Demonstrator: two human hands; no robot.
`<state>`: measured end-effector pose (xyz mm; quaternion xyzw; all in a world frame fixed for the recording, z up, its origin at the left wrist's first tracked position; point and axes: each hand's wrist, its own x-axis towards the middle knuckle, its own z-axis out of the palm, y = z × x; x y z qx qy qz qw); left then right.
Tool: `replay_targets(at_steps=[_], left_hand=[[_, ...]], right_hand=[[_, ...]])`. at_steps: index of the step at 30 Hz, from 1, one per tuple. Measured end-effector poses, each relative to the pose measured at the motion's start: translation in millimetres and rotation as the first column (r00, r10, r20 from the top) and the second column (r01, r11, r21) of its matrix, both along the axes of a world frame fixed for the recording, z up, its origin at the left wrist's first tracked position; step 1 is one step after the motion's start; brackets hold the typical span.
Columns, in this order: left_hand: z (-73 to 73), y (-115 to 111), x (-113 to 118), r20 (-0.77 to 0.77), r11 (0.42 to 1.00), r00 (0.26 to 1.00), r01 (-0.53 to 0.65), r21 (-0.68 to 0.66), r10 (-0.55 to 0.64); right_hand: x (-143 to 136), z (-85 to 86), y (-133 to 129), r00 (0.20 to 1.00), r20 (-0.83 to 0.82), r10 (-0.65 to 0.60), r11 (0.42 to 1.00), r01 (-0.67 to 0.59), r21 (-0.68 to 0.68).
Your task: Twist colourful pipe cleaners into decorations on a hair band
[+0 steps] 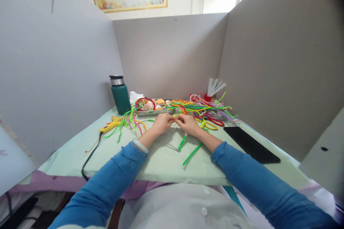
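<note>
Both hands meet above the middle of the table, fingertips nearly touching. My left hand [162,123] pinches something too small to make out. Thumb and fingers of my right hand [187,123] are also pressed together in a pinch, and what they hold is hidden. Below the right hand lie a short green pipe cleaner piece [182,142] and a longer green pipe cleaner [192,154]. Just behind the hands, a metal tray [154,113] holds small finished-looking pieces in white and orange. A large heap of coloured pipe cleaners [204,107] spreads behind the right hand.
To the left stand a teal bottle [120,96] and a yellow glue gun [110,125] with a black cord. A black flat slab [251,144] lies at right. White sticks [214,87] stand in a red holder [208,98]. Grey partitions [172,53] enclose the table.
</note>
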<state>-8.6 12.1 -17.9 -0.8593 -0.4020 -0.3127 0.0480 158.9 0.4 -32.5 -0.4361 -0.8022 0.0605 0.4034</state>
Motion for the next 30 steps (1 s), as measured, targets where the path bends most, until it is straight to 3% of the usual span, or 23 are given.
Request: replay_targets(at_steps=[11, 19, 30], left_hand=[[2.6, -4.1, 1.8, 0.100, 0.996, 0.993, -0.054, -0.077, 0.062], [5.5, -6.7, 0.8, 0.137, 1.000, 0.990, -0.024, 0.015, 0.022], [7.6, -6.0, 2.6, 0.178, 0.990, 0.982, -0.036, -0.133, 0.060]], right_hand=[[0.0, -0.7, 1.7, 1.000, -0.029, 0.013, 0.999, -0.012, 0.032], [0.4, 0.0, 0.0, 0.998, -0.061, 0.020, 1.000, -0.019, 0.024], [-0.5, 2.9, -3.8, 0.999, -0.035, 0.001, 1.000, -0.001, 0.005]])
